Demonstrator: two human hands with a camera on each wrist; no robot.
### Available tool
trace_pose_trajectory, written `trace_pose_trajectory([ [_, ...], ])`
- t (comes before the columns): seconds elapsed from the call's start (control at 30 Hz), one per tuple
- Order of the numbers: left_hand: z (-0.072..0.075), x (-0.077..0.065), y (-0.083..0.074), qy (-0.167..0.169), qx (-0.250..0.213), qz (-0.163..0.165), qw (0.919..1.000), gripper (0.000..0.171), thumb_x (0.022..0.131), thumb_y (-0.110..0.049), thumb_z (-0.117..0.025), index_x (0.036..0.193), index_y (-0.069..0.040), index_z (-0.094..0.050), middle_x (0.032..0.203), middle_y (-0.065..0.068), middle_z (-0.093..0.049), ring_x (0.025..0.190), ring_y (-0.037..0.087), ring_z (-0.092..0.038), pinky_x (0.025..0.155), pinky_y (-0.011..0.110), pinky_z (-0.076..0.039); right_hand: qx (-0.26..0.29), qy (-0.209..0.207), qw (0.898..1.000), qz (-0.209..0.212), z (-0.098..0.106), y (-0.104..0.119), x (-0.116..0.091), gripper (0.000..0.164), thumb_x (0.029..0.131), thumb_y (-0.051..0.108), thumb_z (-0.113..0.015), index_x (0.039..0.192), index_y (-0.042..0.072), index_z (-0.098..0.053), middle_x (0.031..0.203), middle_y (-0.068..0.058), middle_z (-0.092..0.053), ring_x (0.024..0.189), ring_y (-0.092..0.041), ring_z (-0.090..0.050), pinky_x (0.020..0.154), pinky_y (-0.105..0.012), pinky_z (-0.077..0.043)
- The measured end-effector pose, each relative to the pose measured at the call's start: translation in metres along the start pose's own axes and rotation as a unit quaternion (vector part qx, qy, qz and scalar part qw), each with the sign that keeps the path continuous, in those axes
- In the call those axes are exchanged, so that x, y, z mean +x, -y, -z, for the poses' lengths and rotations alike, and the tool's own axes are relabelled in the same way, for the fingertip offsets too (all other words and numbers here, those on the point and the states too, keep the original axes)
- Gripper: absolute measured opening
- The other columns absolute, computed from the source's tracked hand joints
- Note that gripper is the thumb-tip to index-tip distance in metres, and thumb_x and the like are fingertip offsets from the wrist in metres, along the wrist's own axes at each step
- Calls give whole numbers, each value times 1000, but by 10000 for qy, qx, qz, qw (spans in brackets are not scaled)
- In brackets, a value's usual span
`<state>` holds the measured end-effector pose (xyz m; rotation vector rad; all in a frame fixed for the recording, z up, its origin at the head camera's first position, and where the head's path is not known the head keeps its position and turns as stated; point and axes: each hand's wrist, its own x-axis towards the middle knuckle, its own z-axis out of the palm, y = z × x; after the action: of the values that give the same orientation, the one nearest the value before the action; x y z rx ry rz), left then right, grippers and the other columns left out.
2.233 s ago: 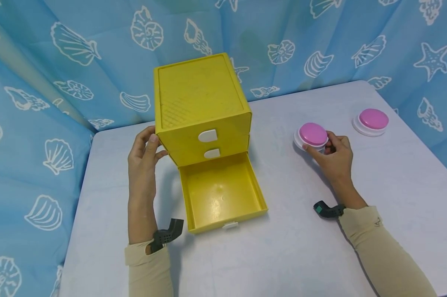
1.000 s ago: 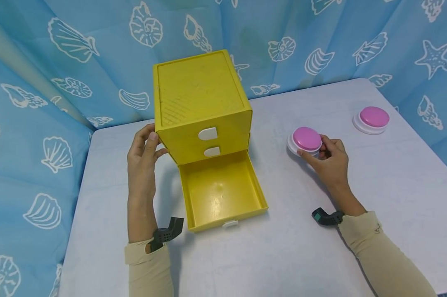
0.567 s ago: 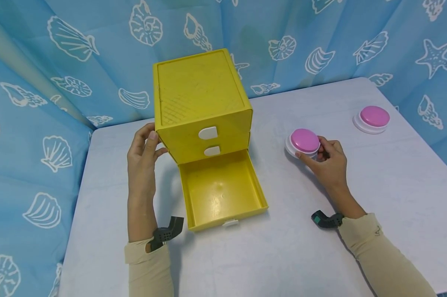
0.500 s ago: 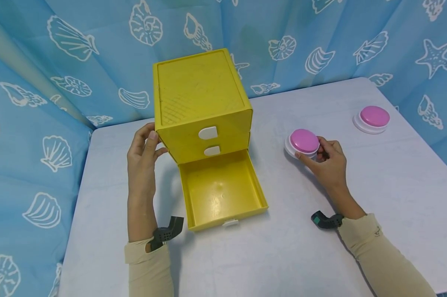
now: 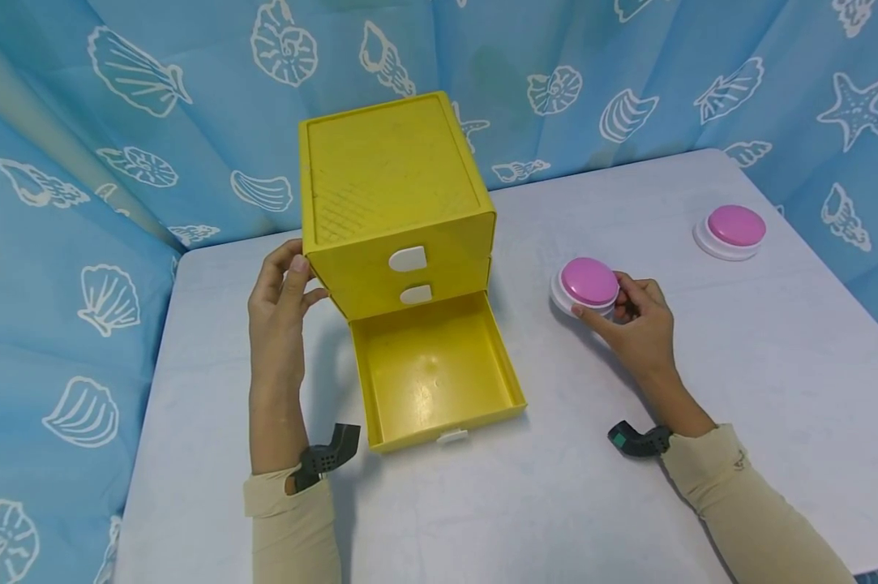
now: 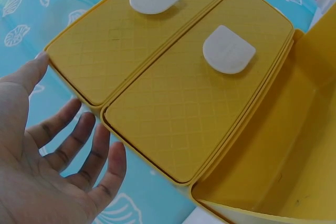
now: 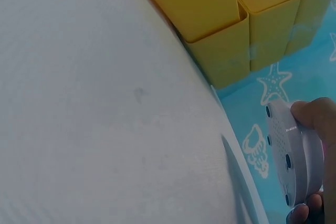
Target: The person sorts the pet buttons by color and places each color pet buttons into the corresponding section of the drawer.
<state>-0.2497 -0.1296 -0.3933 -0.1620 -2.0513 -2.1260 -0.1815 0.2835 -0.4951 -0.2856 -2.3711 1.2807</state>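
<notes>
A yellow drawer unit (image 5: 395, 174) stands on the table, its bottom drawer (image 5: 439, 381) pulled out with nothing in it; the two drawers above are closed. My left hand (image 5: 278, 312) rests at the unit's left side, thumb on the front edge, fingers loosely bent along the side wall (image 6: 68, 90). My right hand (image 5: 639, 324) pinches a round white buzzer button with a pink top (image 5: 589, 281) between thumb and fingers. In the right wrist view the buzzer's white underside (image 7: 286, 153), with small feet and holes, is raised off the table.
A second pink-topped buzzer (image 5: 734, 231) sits at the table's back right. The white-covered table (image 5: 555, 503) meets a blue shell-print curtain (image 5: 212, 89) at the back and left. Each wrist wears a black camera mount (image 5: 329, 454).
My right hand has carried the buzzer left and slightly toward me, nearer the open drawer. The left hand keeps its place on the drawer unit. The head view has shifted slightly.
</notes>
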Motion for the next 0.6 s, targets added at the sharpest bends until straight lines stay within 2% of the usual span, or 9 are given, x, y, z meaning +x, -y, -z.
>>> trace_pose_trajectory([
  [0.6,0,0,0,23,-71,-10,10000,42,98,-41,-63,135,-19,-60,131,8,-57,114,28,-53,93,36,-50,184,108,9995,216,-6,9,-15,66,75,15,-89,133,-1,-61,99,-7,-46,84,-18,-43,68,-15,-38],
])
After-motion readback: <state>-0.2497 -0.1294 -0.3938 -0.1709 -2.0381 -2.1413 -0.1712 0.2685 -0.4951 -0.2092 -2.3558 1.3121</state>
